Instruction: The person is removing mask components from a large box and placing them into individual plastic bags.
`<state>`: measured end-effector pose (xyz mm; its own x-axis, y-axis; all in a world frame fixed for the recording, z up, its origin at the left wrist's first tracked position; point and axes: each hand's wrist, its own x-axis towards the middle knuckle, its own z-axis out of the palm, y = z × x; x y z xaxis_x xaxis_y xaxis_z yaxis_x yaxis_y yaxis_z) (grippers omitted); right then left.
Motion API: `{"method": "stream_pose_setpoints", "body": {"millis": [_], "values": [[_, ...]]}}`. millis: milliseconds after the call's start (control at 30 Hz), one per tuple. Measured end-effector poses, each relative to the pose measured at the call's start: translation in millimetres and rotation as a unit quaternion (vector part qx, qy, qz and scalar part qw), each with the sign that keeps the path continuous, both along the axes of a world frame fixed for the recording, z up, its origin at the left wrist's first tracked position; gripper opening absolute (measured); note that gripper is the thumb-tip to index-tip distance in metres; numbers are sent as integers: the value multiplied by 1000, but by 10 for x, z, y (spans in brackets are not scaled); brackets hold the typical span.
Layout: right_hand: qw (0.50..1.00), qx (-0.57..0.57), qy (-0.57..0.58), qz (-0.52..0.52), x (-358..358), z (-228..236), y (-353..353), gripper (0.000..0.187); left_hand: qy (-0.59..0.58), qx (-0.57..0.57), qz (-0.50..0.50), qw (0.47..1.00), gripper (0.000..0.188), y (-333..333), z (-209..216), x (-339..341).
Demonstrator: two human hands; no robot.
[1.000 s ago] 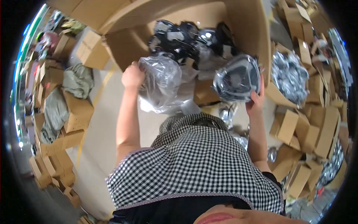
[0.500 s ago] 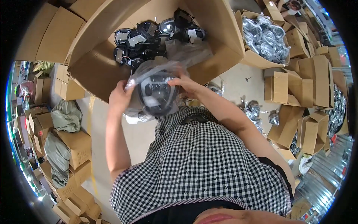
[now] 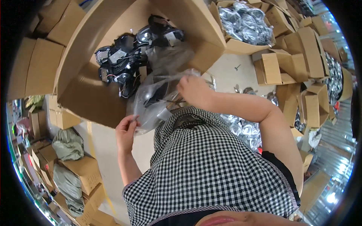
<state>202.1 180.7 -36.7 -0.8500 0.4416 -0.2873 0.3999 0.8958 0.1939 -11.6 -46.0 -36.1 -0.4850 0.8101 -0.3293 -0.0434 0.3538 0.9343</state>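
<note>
A clear plastic bag (image 3: 145, 103) is stretched between my two hands over the near edge of a large open cardboard box (image 3: 81, 98). My left hand (image 3: 126, 133) pinches the bag's lower left edge between thumb and fingers. At the bag's upper right, my right hand (image 3: 194, 90) is closed on the plastic. A dark shape shows through the film near my right hand; I cannot tell whether it is inside the bag. Several black rounded devices (image 3: 122, 56) with pale panels and thin wires lie heaped in the box. More loose clear plastic (image 3: 171, 56) lies beside them.
Beyond the large box on the right stands a carton of bagged items (image 3: 247, 24). Open cartons (image 3: 277, 67) crowd the right side. More bagged pieces (image 3: 243, 130) lie by my right arm. Cartons with grey-green sacks (image 3: 68, 145) stand at the left, beside a yellow floor line (image 3: 90, 139).
My hands have moved apart, the left one lower and nearer, stretching the bag out. The black device held in plastic between them is no longer plainly seen. The view has shifted right.
</note>
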Motion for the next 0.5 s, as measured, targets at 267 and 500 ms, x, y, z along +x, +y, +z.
{"method": "stream_pose_setpoints", "body": {"millis": [267, 500], "values": [[333, -740, 582, -53, 194, 599, 68, 41, 724, -135, 76, 672, 26, 355, 395, -70], [110, -635, 764, 35, 642, 876, -20, 41, 85, 187, 260, 944, 31, 654, 770, 197]]}}
